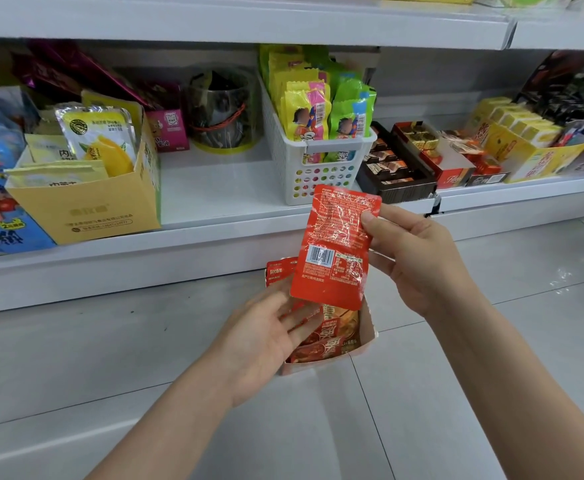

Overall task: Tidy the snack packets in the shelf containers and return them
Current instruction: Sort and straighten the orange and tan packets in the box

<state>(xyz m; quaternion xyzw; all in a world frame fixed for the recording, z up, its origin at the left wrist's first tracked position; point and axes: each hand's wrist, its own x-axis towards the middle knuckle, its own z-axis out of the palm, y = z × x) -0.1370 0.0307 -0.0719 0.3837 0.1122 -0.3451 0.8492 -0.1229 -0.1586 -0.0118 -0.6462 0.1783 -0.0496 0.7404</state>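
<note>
Shop shelf (214,188) above a grey tiled floor: sorting a box of red packets.
Right hand (418,261) pinches one red packet (335,247) at centre frame; left hand (266,341), fingers loosely curled, steadies the box (365,336) below. Next, probably, slot the packet in upright.

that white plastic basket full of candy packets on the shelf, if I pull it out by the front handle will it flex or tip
The white basket looks like rigid perforated plastic, so it will probably keep its shape. The yellow and green packets stand taller than its rim, so a sharp tug might topple some of them. It sits flat on the shelf and should slide rather than tip.
</note>
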